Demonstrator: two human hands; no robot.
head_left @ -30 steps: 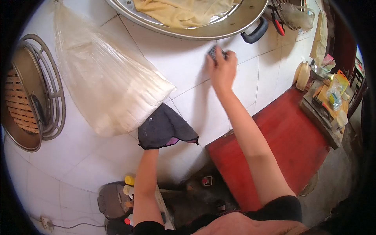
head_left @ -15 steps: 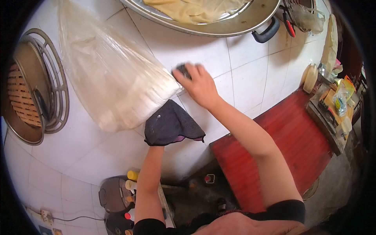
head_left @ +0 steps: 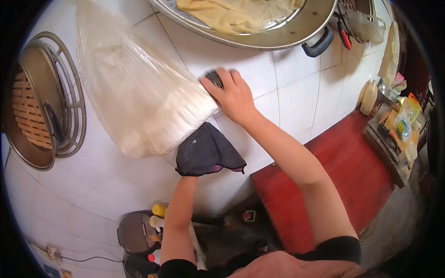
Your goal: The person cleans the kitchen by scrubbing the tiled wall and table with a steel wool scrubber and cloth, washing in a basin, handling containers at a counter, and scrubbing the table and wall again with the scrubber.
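My left hand sits inside a dark grey cloth piece [head_left: 206,148] with a purple edge, which covers the fingers; only the wrist shows below it. My right hand [head_left: 235,95] is curled round a small dark ridged object [head_left: 214,78], which looks like a brush. It lies at the right edge of a large clear plastic bag [head_left: 139,92] with pale, whitish contents. The grey cloth touches the bag's lower right corner.
A wide metal pan [head_left: 278,45] with pale yellow cloth stands at the top on the white tiles [head_left: 296,69]. A metal pot [head_left: 39,92] with a woven rack is at left. Right are a red tabletop [head_left: 329,176] and a cluttered wooden stand [head_left: 387,139]; a rice cooker [head_left: 136,231] is below.
The view has shifted slightly, so the pan, bag and grey cloth appear a little lower and further right. My right hand still grips the dark object, with small motion beside the bag.
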